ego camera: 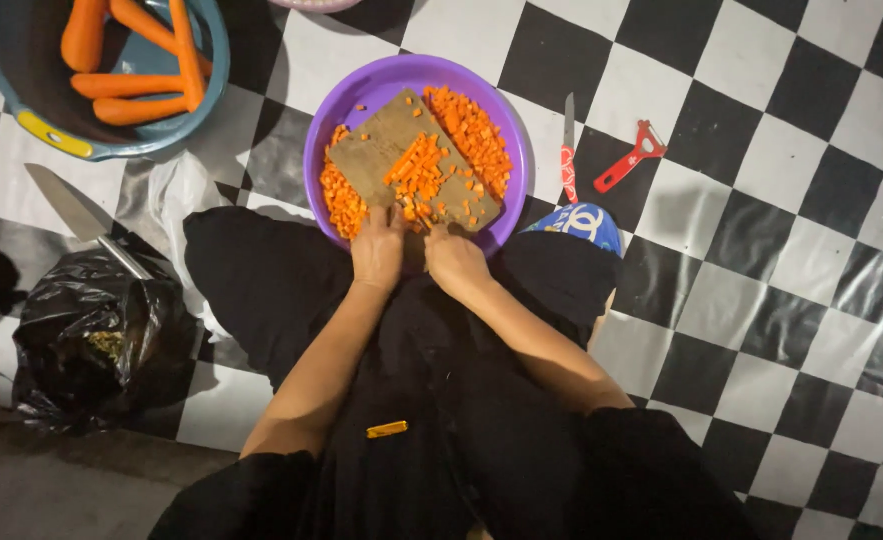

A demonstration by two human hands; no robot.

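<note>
Both hands, left (378, 252) and right (454, 260), grip the wooden board (377, 150) of diced carrot (419, 170) over a purple bowl (402, 78)

Orange carrot cubes (422, 165), purple basin (362, 85), checkered floor (762, 200).

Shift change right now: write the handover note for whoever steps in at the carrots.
Left hand and right hand: both at the near edge of the wooden cutting board, which sits in the purple basin; no knife in either hand.
Done: diced carrot on the board and in the basin.
Left: whole peeled carrots in the blue bowl.
Tools on the floor: red-handled knife, red peeler, large knife.
</note>
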